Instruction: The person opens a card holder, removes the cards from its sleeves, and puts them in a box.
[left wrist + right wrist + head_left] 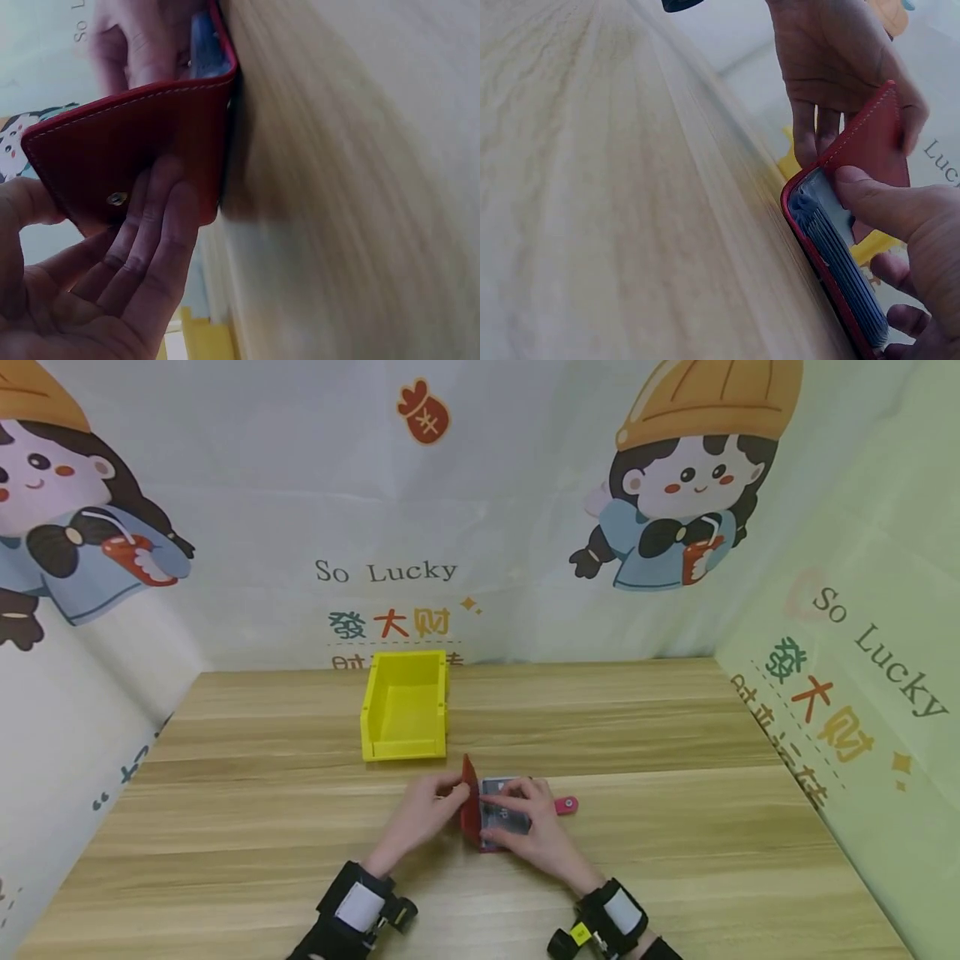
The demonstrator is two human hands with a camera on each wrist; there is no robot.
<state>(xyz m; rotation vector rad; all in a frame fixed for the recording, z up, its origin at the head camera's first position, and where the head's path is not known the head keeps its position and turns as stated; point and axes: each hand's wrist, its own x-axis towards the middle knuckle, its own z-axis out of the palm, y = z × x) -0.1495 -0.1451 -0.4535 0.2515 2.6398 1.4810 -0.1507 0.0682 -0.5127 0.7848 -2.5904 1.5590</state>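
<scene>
A small red card holder [470, 810] lies on the table with its front cover raised upright. Clear plastic sleeves [840, 262] fill its inside, stacked in a thick block. My left hand [426, 810] pinches the raised cover, the thumb on one face and the fingers on the other. A metal snap [118, 199] shows on the cover's outer face in the left wrist view. Across the top sleeve rests my right hand [536, 822], its thumb and index finger extended toward the fold. The closure strap [566, 806] sticks out past this hand on the right.
Behind the card holder, slightly left, a yellow open-front bin [405, 710] stands on the wooden table [262, 760]. A printed cloth backdrop [517, 510] surrounds the table's back and sides. Both wrists wear black camera bands.
</scene>
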